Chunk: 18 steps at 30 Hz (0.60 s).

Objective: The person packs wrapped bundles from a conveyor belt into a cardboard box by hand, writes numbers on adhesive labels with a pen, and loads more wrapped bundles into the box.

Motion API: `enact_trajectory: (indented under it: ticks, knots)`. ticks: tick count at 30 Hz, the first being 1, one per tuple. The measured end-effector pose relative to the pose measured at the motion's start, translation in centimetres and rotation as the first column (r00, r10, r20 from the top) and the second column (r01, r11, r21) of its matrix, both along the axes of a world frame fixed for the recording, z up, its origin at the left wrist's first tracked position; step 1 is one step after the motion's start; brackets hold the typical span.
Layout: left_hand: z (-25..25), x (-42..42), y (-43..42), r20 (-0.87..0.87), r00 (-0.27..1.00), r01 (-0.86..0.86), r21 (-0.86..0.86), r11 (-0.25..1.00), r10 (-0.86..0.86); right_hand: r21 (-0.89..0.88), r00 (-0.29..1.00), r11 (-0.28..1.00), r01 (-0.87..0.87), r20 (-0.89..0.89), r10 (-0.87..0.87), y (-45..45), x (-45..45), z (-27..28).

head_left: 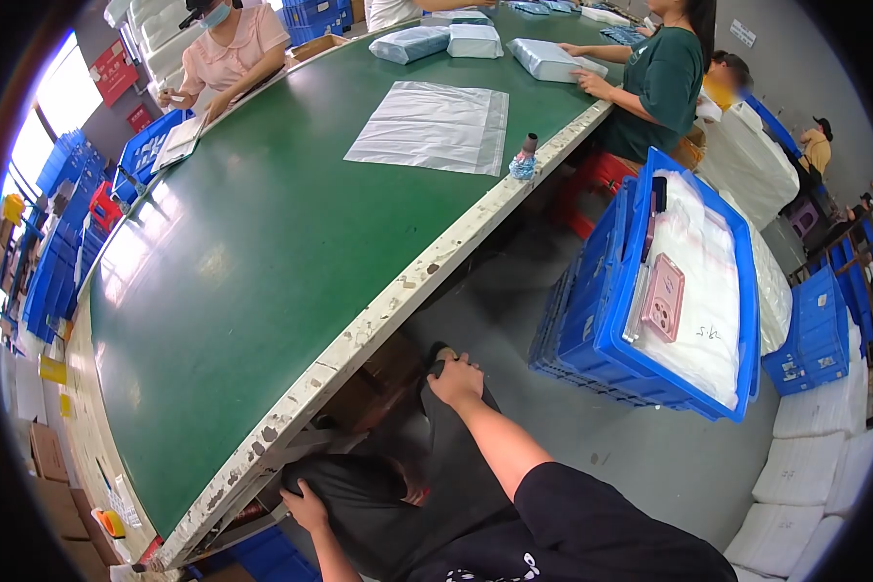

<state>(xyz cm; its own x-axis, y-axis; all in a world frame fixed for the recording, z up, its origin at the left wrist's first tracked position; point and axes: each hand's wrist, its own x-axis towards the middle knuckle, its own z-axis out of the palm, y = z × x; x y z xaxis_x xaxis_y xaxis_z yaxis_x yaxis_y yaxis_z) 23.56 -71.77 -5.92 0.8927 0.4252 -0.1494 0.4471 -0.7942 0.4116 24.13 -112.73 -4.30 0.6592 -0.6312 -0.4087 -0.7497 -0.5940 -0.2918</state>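
Note:
My left hand (306,506) rests on my bent left knee in dark trousers (359,490), thumb and fingers apart, holding nothing. On my other knee lies my right hand (458,379), fingers spread and bent over the dark cloth, with no object visible in it. Both hands are below the white, chipped edge (332,364) of the green-topped table (262,262). Away from my hands, a flat clear plastic sheet or bag (432,126) lies on the table. Near it, at the table's edge, stands a small bottle with a dark top and a bluish wrapped base (524,160).
At right, a blue crate (601,301) holds white packing sheets (713,320) and a pink phone (663,297). A co-worker in green (664,82) touches a wrapped package (550,60); another wears pink (233,53). A red stool (592,189) stands under the table edge.

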Motion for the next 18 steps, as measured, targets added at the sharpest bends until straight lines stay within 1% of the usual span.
enact_trajectory:
  ticks: [9,13,18]
  knots:
    - [0.5,-0.1,-0.2,-0.008,1.0,0.01,-0.014,1.0,-0.01,-0.019,1.0,1.0,-0.001,0.01,0.002,0.1,0.0,0.0]
    - [1.6,-0.1,-0.8,-0.027,1.0,0.005,-0.034,0.999,-0.006,-0.024,1.0,1.0,0.002,0.013,-0.001,0.2,0.1,-0.1]
    - [1.3,-0.1,-0.6,-0.028,1.0,0.005,-0.023,1.0,-0.006,-0.021,1.0,1.0,0.001,0.006,-0.001,0.2,0.1,-0.1]
